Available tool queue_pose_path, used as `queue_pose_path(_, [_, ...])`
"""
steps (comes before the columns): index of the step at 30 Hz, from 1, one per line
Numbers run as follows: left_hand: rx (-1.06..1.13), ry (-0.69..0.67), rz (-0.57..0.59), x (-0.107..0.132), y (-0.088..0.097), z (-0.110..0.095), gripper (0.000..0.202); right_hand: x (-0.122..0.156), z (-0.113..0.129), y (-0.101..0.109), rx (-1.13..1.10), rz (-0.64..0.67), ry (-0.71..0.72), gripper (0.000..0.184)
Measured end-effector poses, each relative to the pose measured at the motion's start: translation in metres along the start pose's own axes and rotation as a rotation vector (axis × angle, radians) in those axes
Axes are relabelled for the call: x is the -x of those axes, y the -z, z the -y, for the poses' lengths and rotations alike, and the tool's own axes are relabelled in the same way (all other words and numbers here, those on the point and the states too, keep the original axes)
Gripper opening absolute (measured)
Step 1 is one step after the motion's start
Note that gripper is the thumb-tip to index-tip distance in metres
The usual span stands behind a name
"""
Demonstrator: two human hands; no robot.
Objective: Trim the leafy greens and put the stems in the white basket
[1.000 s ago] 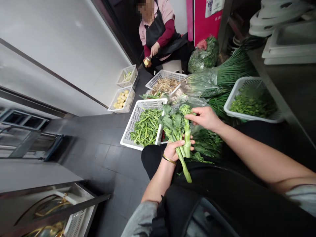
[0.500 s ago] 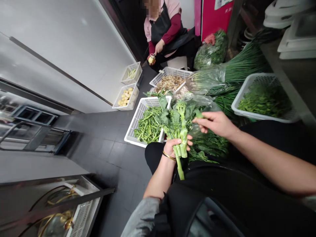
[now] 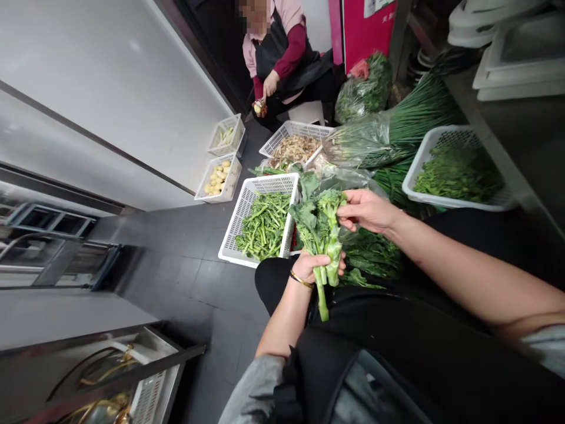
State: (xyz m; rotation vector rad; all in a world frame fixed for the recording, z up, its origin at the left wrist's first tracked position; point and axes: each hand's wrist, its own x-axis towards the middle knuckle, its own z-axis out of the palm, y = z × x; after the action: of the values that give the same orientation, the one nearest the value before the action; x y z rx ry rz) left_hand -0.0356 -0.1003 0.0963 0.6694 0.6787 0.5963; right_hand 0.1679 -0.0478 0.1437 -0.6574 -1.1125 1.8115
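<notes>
Several broccolini stalks (image 3: 332, 235) with leafy tops are gripped in my left hand (image 3: 309, 266), whose fingers wrap round their thick stems. The cut ends stick out below, towards my lap. At the top right of the bunch, my right hand (image 3: 367, 211) has its thumb and fingers pinched against a floret; the exact piece between the fingertips is partly hidden. Just left of the bunch stands a white basket (image 3: 232, 238) filled with trimmed green stems. Loose leafy greens (image 3: 373, 253) lie under my right forearm.
A person (image 3: 293, 53) sits opposite, peeling something pale. Baskets of potatoes (image 3: 217, 176) and peelings (image 3: 296, 150) stand near them. Bagged long green stalks (image 3: 419, 112) and a white basket of greens (image 3: 459, 174) lie to the right, beside a metal shelf (image 3: 489, 126).
My right hand has moved slightly left onto the floret; the green leaf piece that showed at its fingertips is no longer visible. My left hand keeps its hold. The view has shifted slightly.
</notes>
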Motion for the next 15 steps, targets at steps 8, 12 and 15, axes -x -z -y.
queue_pose_path(8, [0.059,0.052,-0.08,-0.005,0.004,0.014,0.04,-0.004,-0.007,-0.006,0.431,-0.294,0.164,0.026])
queue_pose_path(12, [0.071,-0.067,-0.203,-0.006,-0.01,0.011,0.041,0.002,-0.009,-0.01,0.934,-0.553,0.499,0.017])
queue_pose_path(15, [0.062,-0.119,-0.241,0.001,-0.016,0.002,0.04,0.013,-0.001,-0.009,0.837,-0.484,0.508,0.015])
